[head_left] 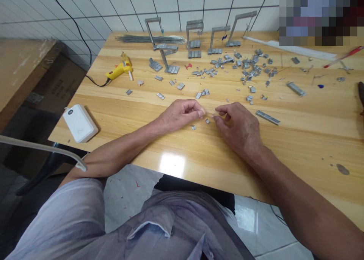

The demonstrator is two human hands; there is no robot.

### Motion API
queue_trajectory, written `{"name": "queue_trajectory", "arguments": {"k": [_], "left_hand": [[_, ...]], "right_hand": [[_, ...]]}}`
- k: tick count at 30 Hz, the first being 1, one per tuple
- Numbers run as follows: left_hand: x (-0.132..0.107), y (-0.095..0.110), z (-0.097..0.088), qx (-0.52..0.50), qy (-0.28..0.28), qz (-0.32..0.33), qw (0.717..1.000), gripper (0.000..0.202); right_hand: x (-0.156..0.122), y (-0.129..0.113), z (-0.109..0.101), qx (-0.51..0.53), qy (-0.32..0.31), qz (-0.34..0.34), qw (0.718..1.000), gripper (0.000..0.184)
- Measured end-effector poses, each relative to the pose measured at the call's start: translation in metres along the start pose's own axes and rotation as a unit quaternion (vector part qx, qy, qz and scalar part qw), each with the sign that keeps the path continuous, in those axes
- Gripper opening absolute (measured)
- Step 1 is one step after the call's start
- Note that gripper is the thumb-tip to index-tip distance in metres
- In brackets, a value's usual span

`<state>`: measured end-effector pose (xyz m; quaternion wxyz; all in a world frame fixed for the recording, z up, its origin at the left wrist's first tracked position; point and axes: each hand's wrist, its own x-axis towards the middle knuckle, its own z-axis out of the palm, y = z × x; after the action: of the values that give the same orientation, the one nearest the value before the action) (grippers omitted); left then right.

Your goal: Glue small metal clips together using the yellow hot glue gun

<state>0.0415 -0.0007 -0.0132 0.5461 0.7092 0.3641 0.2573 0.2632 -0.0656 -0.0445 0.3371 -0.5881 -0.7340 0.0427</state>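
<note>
My left hand [186, 112] is closed in a pinch, thumb against forefinger, just above the wooden table. Facing it, my right hand [239, 125] has thumb and forefinger curled close together at the tips. Between the two sets of fingertips shows something thin and pale, too small to make out. Just below the fingertips lies a small bent piece of grey metal [207, 121], with another grey metal scrap [193, 127] to its left. A flat grey metal strip [267, 117] rests on the table beyond the knuckles of my right hand.
Several grey metal stands [194, 38] rise at the back, near a bundle of thin wires [133, 39]. Metal pieces [251, 68] are scattered before them. A yellow glue gun [119, 68] and a white power bank [80, 123] lie left. A red pen [342, 57] lies right.
</note>
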Motion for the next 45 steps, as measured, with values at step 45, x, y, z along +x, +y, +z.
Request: {"name": "queue_trajectory", "arguments": {"k": [45], "left_hand": [[-0.003,0.001,0.005,0.038,-0.021,0.025,0.999,0.009]], "right_hand": [[-0.001,-0.016,-0.006,0.084,-0.024,-0.060,0.994,0.011]]}}
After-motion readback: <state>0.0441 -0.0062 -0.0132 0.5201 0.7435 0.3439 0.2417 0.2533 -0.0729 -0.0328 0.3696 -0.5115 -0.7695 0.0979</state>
